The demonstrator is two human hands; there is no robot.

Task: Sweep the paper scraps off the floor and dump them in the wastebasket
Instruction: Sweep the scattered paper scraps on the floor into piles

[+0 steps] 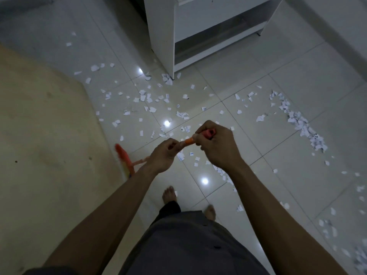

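Both of my hands hold an orange broom handle [189, 141]. My right hand [217, 145] grips its top end near the red cap. My left hand [163, 154] grips it lower down. The broom head [124, 158], orange and blurred, rests on the floor at the left beside the beige mat. White paper scraps [151, 100] lie scattered over the tiles ahead. A denser band of scraps [303, 124] runs down the right side. No wastebasket is in view.
A white cabinet [162, 36] with an open lower shelf stands ahead, its corner leg among the scraps. A beige mat [43, 135] covers the floor at the left. My bare feet [169, 195] stand on the glossy tiles below my hands.
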